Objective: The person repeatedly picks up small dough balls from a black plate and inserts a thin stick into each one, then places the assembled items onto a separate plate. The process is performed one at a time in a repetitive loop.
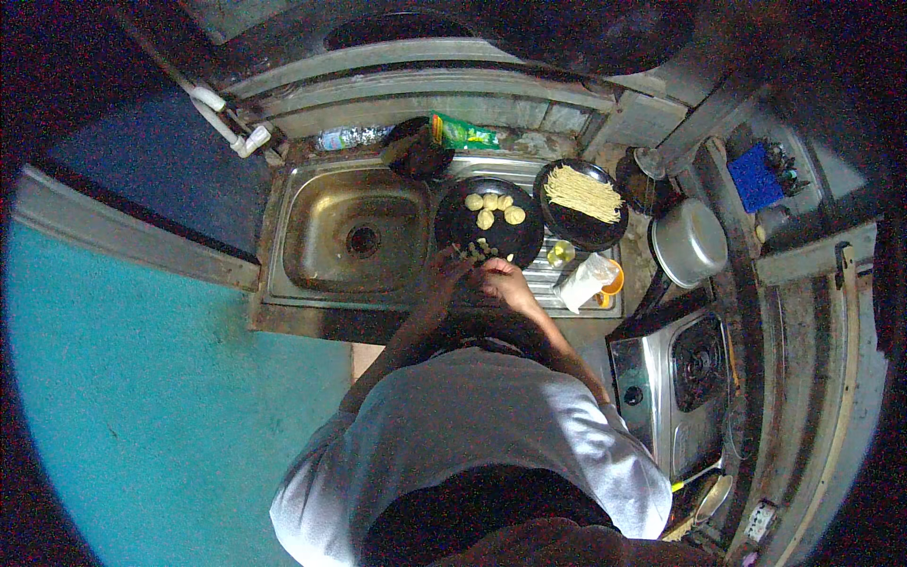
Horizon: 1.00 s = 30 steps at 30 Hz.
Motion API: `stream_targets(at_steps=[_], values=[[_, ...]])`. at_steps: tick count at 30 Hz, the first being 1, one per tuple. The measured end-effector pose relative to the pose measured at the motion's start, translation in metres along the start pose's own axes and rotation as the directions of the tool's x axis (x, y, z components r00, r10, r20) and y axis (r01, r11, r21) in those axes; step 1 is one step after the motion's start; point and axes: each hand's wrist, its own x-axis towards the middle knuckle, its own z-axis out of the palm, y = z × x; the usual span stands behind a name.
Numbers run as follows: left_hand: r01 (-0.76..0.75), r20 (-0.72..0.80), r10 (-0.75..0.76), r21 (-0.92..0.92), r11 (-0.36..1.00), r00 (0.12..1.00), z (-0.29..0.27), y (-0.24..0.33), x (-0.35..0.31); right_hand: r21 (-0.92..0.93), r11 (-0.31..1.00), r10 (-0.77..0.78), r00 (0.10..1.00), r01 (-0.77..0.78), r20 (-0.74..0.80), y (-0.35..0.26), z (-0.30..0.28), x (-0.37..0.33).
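Closely paired, the left hand (pixel 451 268) and right hand (pixel 504 283) meet at the six o'clock edge of a black plate (pixel 452 227), fingers bent inward and nearly together; whether they pinch anything I cannot tell. Small pale bits (pixel 480 248) lie on that plate just beside the fingertips, while larger pale rounded pieces (pixel 489 201) cluster from its middle toward twelve o'clock. Reckoned from this plate, a second dark plate (pixel 574 231) sits at about two to three o'clock, bearing a heap of pale thin strips (pixel 583 194). At four o'clock stand a small clear container (pixel 560 253) and, farther out, a white bag (pixel 586 282) against an orange cup (pixel 615 276). The steel sink basin (pixel 316 227) occupies nine o'clock, a green packet (pixel 468 133) lies between eleven and twelve, and a silver pot (pixel 690 243) is at three, well apart.
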Motion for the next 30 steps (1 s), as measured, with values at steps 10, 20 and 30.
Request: stream_targets(at_steps=[10, 20, 30], values=[[0.176, 0.003, -0.179, -0.186, 0.967, 0.984, 0.002, -0.002, -0.001, -0.024, 0.997, -0.081, 0.985, 0.079, -0.154, -0.061, 0.025, -0.023], [0.286, 0.029, -0.288, -0.236, 0.928, 0.957, -0.005, -0.013, 0.01, -0.149, 0.98, -0.16, 0.965, 0.131, -0.207, -0.086, 0.03, -0.031], [0.261, 0.185, -0.248, -0.052, 0.964, 0.951, -0.008, -0.032, 0.023, -0.469, 0.834, -0.423, 0.883, 0.292, -0.202, -0.089, 0.04, -0.027]])
